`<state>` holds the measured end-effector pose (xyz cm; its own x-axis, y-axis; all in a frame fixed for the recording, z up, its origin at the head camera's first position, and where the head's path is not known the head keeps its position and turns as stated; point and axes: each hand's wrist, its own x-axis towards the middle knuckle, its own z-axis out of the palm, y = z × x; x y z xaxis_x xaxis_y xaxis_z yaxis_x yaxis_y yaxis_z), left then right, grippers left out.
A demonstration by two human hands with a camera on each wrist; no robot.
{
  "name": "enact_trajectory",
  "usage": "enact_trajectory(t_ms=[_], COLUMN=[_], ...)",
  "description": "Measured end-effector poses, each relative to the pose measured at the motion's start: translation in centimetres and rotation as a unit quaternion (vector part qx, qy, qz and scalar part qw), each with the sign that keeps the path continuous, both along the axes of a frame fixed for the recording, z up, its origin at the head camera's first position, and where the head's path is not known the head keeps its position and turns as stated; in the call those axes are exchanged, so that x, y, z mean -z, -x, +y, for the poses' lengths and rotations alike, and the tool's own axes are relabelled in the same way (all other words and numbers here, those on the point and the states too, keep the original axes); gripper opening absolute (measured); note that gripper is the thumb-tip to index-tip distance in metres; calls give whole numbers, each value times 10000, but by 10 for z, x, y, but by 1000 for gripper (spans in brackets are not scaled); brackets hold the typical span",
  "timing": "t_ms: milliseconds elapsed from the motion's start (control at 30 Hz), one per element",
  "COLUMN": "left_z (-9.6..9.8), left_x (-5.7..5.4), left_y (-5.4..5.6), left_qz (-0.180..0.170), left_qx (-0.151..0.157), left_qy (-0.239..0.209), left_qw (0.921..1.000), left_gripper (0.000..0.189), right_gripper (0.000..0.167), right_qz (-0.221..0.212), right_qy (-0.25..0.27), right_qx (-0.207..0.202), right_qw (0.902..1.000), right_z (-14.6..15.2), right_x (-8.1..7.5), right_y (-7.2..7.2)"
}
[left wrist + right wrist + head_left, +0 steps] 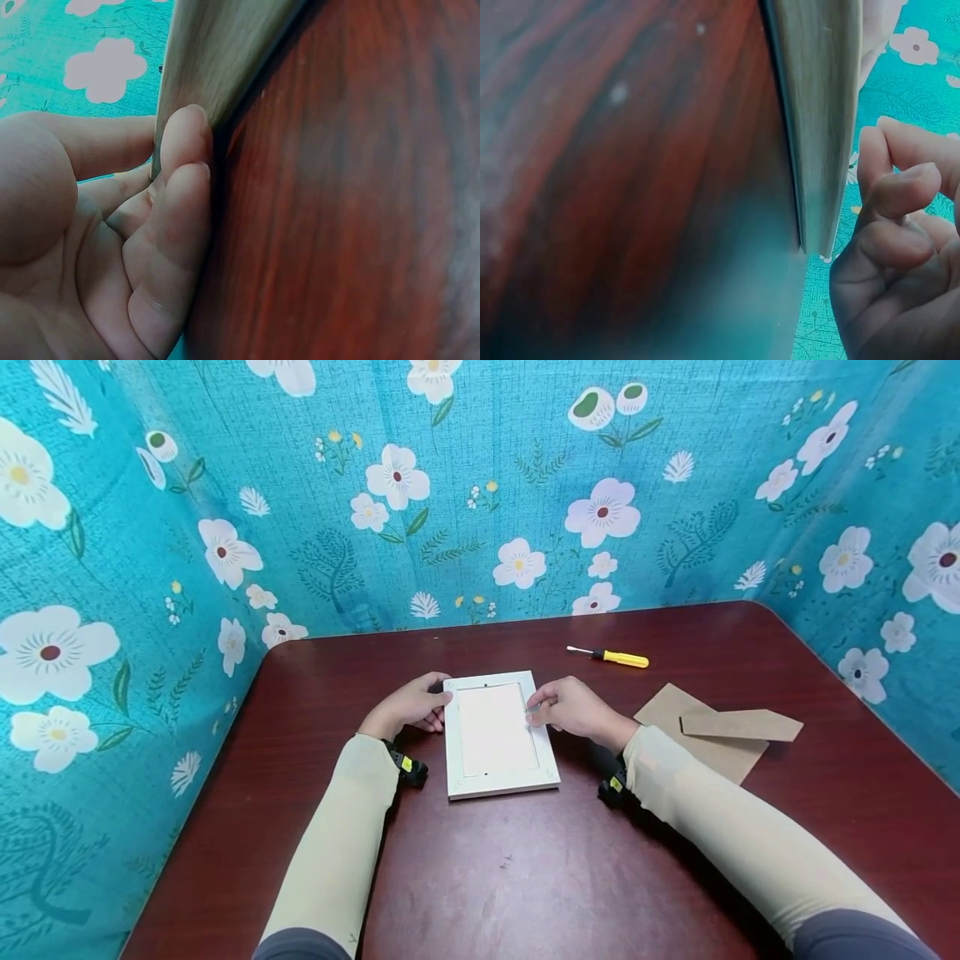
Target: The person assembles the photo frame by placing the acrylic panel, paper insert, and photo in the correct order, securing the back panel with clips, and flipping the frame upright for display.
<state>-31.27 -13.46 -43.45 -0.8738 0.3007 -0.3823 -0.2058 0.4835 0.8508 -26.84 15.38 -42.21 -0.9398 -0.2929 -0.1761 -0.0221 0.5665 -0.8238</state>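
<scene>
Two hands flank the white frame [506,782], which rests on the tabletop [525,877]; a white insert [495,731] shows in its opening. Clock positions are from frame center. At 10 o'clock, the left hand [414,703] grips the side rail between thumb and fingers. At 2 o'clock, the right hand [576,708] curls its fingers over the opposite rail; whether they pinch anything cannot be told. Uneven force there may bend or skew the insert. A slack left grip may let the frame rotate. Toward 3 o'clock, the right sleeve [712,810] may drag the backing board [671,706].
</scene>
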Motion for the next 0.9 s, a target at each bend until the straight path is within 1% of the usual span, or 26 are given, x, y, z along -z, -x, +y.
enact_trajectory(t_ms=[200,367,467,667,900], left_z=[1,1,1,1,0], left_x=[0,0,1,1,0], left_y=[0,0,1,0,-1], left_qz=[-22,-12,-20,-14,21], left_qx=[13,-20,-29,-18,-22], left_qy=[76,77,70,82,126], left_qw=[10000,10000,10000,10000,9999], left_gripper=[42,42,42,41,42], right_gripper=[21,24,26,28,28], right_qz=[-45,-29,27,121,122], right_qy=[8,3,-113,-280,-256], right_qx=[25,-100,-154,-188,-268], right_qw=[10000,9999,9998,9994,9992], right_z=[9,19,26,41,50], right_x=[0,-2,-4,-5,-4], right_y=[-1,-3,-4,-4,-4])
